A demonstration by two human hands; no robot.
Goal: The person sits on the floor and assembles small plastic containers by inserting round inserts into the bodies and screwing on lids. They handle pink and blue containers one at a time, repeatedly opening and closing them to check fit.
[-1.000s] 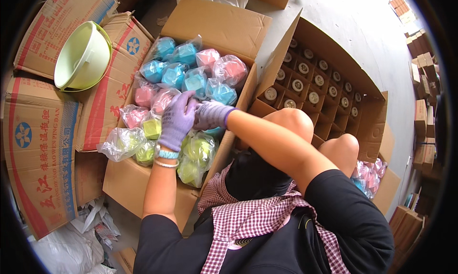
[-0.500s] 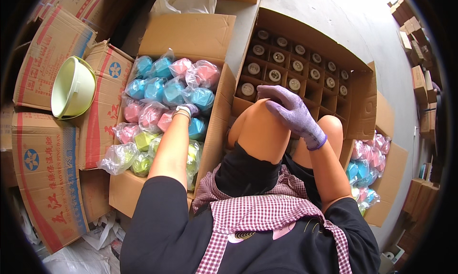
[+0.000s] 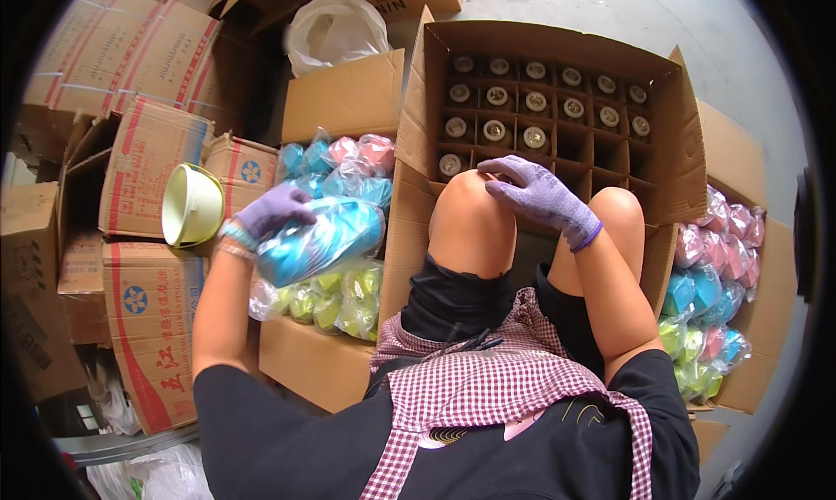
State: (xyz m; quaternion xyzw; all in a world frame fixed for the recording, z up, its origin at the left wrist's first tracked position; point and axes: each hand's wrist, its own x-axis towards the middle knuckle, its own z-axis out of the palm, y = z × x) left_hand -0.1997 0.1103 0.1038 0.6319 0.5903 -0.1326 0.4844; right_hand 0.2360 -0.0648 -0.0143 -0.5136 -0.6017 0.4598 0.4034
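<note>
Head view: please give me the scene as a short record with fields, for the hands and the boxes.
left hand: gloved, holds blue bagged item above the left box
right hand: gloved, empty, rests on the knee
left box: holds bagged items in blue, pink and green
divided box: open in front of the knees, many cells filled, nearer cells empty
right box: more bagged items, same colours
green bowl: on its side on stacked cartons at left
</note>
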